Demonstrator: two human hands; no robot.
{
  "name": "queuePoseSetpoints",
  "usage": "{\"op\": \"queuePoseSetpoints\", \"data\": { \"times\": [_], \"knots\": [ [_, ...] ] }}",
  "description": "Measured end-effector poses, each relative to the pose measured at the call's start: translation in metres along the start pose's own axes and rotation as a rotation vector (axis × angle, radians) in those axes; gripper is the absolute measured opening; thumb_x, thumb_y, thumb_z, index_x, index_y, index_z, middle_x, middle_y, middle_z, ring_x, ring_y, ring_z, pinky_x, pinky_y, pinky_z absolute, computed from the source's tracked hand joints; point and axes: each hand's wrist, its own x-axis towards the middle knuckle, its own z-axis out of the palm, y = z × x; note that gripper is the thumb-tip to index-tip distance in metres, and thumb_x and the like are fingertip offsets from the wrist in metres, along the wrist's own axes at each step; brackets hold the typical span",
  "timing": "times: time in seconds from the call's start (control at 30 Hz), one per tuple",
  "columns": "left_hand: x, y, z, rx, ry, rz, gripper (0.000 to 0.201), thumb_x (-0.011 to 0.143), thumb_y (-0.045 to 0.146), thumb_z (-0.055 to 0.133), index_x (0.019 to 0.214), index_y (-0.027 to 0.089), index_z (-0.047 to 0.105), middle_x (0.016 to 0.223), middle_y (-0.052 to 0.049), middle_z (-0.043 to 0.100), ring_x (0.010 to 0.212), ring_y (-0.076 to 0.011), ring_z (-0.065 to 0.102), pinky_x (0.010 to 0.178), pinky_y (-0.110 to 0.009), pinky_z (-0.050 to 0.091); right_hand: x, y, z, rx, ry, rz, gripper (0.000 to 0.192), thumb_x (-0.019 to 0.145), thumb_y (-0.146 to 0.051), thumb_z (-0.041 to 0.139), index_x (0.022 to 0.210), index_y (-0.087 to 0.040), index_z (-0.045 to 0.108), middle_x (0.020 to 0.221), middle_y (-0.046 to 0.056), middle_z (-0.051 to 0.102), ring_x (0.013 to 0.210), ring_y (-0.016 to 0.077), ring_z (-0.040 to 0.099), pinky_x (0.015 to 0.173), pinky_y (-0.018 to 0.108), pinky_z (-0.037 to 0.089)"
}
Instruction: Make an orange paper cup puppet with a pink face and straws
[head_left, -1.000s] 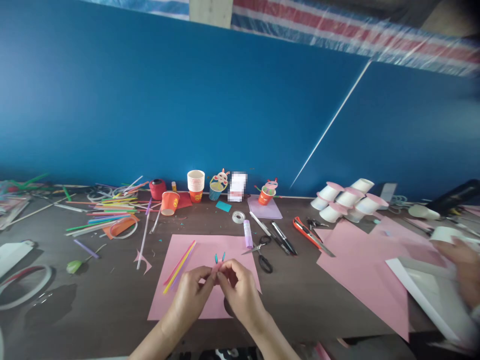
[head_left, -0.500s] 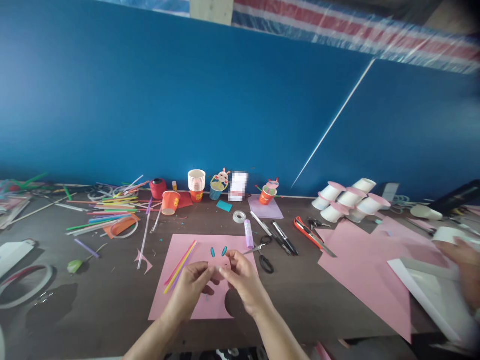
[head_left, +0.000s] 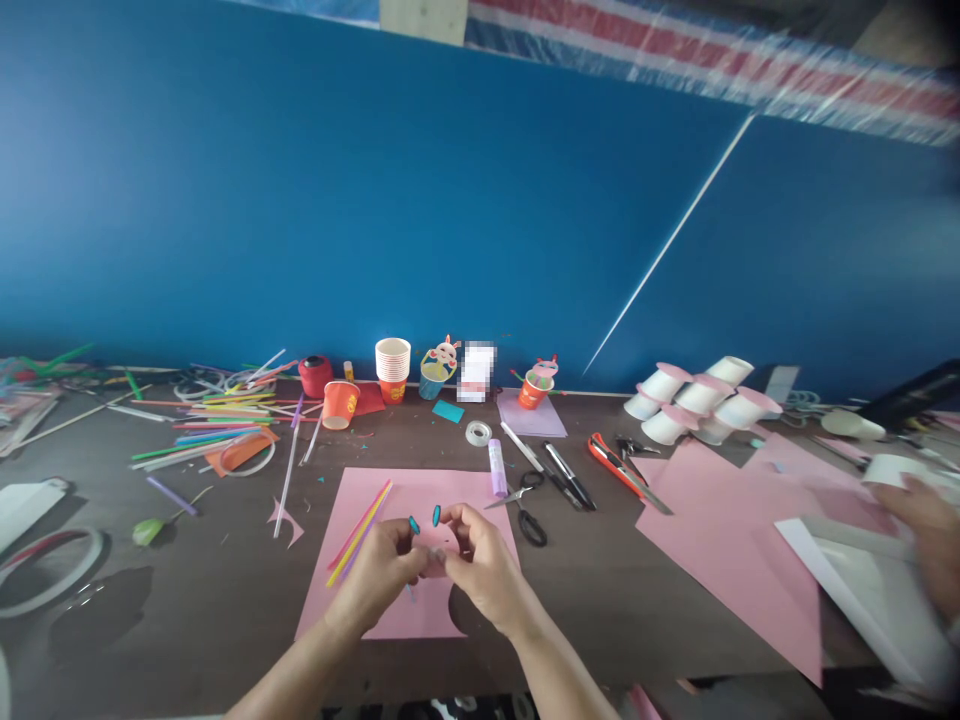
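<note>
Both my hands meet over a pink paper sheet point(head_left: 390, 615) on the dark table. My left hand point(head_left: 377, 577) and my right hand point(head_left: 480, 565) pinch a small pink paper piece point(head_left: 433, 542) between their fingertips. Two small teal ear-like tabs point(head_left: 424, 520) stick up from its top edge. A few coloured straws point(head_left: 361, 530) lie on the sheet just left of my left hand. Scissors point(head_left: 525, 510) and a purple glue stick point(head_left: 496, 467) lie close on the right.
Loose straws point(head_left: 210, 425), paper cups point(head_left: 392, 368) and decorated cups point(head_left: 533, 387) line the back by the blue wall. Pens, an orange cutter point(head_left: 619, 468), tape roll point(head_left: 477, 433), white cups point(head_left: 694, 400) and large pink sheets point(head_left: 731, 540) lie right. Another person's hand point(head_left: 926, 525) works at the far right.
My hands have sunk a little toward me and turned the small pink piece; its teal tabs, first barely seen above my fingers, now show more and sit further left.
</note>
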Motion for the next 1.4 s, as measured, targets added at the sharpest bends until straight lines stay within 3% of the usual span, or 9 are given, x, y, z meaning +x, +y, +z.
{"op": "queuePoseSetpoints", "data": {
  "times": [0.1,0.27,0.4,0.47,0.6,0.67,0.77,1.17,1.4],
  "knots": [
    [0.0,-0.003,0.001,0.061,0.038,0.02,0.013,0.063,0.017,0.055,0.051,0.016,0.048,0.042,0.004,0.048,0.042,-0.0106,0.048,0.041,-0.02,0.037,0.0,0.001,0.0,-0.005,-0.012,0.013,0.024,0.071,-0.013,0.054,0.094,-0.018,0.051,0.071,-0.002,0.059,0.061,0.0121,0.056,0.054,0.021,0.041],
    [-0.003,0.005,0.0,-0.056,-0.07,-0.023,0.011,0.067,0.019,0.051,0.062,0.013,0.058,0.052,-0.001,0.057,0.047,-0.0114,0.053,0.046,-0.022,0.042,0.001,0.0,-0.002,0.019,-0.047,0.026,0.024,0.072,-0.012,0.052,0.096,-0.018,0.049,0.074,0.0,0.061,0.063,0.0134,0.058,0.057,0.023,0.043],
    [-0.003,0.008,-0.001,-0.141,-0.105,-0.077,0.014,0.069,0.023,0.054,0.061,0.012,0.058,0.055,-0.002,0.058,0.048,-0.0111,0.053,0.045,-0.021,0.042,0.003,0.001,-0.006,-0.011,-0.056,0.016,0.025,0.073,-0.013,0.051,0.097,-0.017,0.048,0.069,-0.002,0.059,0.058,0.0118,0.054,0.053,0.022,0.041],
    [-0.004,0.007,-0.002,-0.16,-0.106,-0.097,0.016,0.07,0.024,0.054,0.061,0.012,0.058,0.056,-0.003,0.06,0.05,-0.0118,0.055,0.045,-0.021,0.042,0.003,0.002,-0.006,-0.083,0.018,-0.019,0.025,0.072,-0.014,0.052,0.097,-0.017,0.048,0.072,-0.001,0.056,0.058,0.0111,0.051,0.053,0.022,0.041],
    [-0.006,0.008,-0.002,-0.174,-0.073,-0.105,0.019,0.073,0.028,0.055,0.066,0.011,0.062,0.064,-0.006,0.065,0.061,-0.0141,0.059,0.049,-0.021,0.043,-0.004,0.003,-0.002,-0.372,0.294,-0.211,0.014,0.074,-0.015,0.052,0.087,-0.018,0.051,0.081,0.002,0.052,0.067,0.0134,0.049,0.063,0.026,0.043],
    [-0.007,0.01,-0.001,-0.178,-0.057,-0.088,0.02,0.073,0.029,0.056,0.067,0.012,0.065,0.067,-0.007,0.066,0.065,-0.0148,0.06,0.05,-0.02,0.044,-0.009,0.002,0.002,-0.489,0.315,-0.31,0.007,0.077,-0.013,0.049,0.079,-0.019,0.051,0.08,0.003,0.051,0.073,0.0153,0.05,0.069,0.028,0.042],
    [-0.008,0.011,0.001,-0.178,-0.036,-0.059,0.021,0.073,0.031,0.057,0.065,0.012,0.065,0.069,-0.007,0.066,0.069,-0.0166,0.061,0.051,-0.02,0.044,-0.013,0.001,0.006,-0.576,0.286,-0.376,0.011,0.079,-0.011,0.047,0.074,-0.019,0.052,0.078,0.003,0.049,0.077,0.016,0.051,0.072,0.028,0.041],
    [-0.013,0.003,0.008,0.181,0.1,0.192,0.024,0.077,0.032,0.054,0.08,0.016,0.072,0.071,-0.006,0.069,0.065,-0.0184,0.061,0.05,-0.021,0.045,-0.011,-0.003,0.008,-0.594,0.29,-0.293,0.009,0.077,-0.01,0.051,0.072,-0.018,0.051,0.075,0.001,0.052,0.068,0.0141,0.049,0.063,0.025,0.038],
    [-0.014,0.002,0.007,0.233,0.094,0.213,0.024,0.078,0.032,0.053,0.075,0.017,0.072,0.072,-0.006,0.07,0.066,-0.0194,0.063,0.051,-0.021,0.045,-0.011,-0.002,0.007,-0.557,0.261,-0.234,0.009,0.075,-0.011,0.051,0.069,-0.018,0.051,0.071,0.0,0.051,0.061,0.0122,0.044,0.059,0.024,0.036]
  ]
}}
